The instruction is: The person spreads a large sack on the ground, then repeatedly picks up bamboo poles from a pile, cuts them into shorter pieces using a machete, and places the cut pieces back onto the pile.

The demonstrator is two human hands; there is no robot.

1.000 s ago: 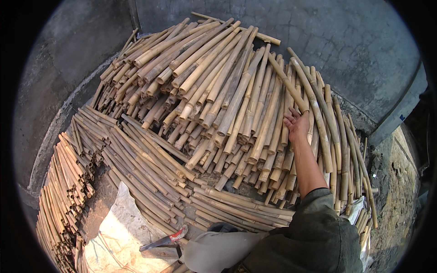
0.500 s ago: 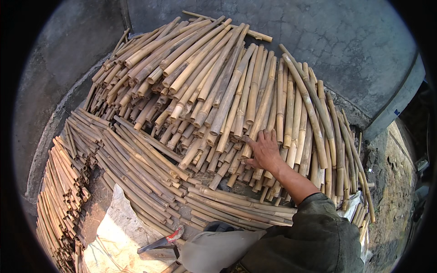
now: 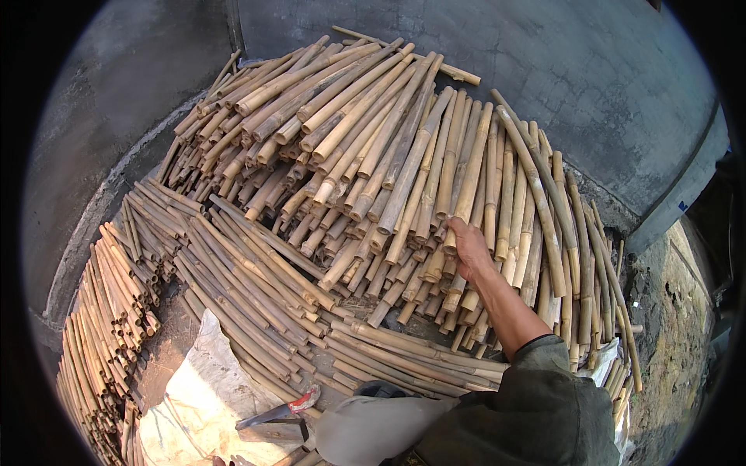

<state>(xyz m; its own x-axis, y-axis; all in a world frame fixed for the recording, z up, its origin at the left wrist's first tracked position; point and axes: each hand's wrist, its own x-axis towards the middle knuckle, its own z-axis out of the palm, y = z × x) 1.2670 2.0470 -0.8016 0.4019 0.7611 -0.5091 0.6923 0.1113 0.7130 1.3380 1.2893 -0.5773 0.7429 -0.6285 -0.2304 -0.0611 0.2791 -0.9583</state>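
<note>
The right hand (image 3: 470, 247) curled its grip around one tan cut bamboo pole (image 3: 469, 180) atop the heap. Drawing it straight out along its length seemed wisest, sparing the neighbouring poles.

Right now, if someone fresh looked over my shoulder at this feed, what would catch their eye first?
First, the big fanned heap of tan cut bamboo poles against the grey concrete wall, filling the middle of the view. Next, the right hand reaching from the lower right, closed on a pole end at the heap's front edge. At bottom left, a hatchet-like tool with a red-taped handle lies on a white sack.
</note>
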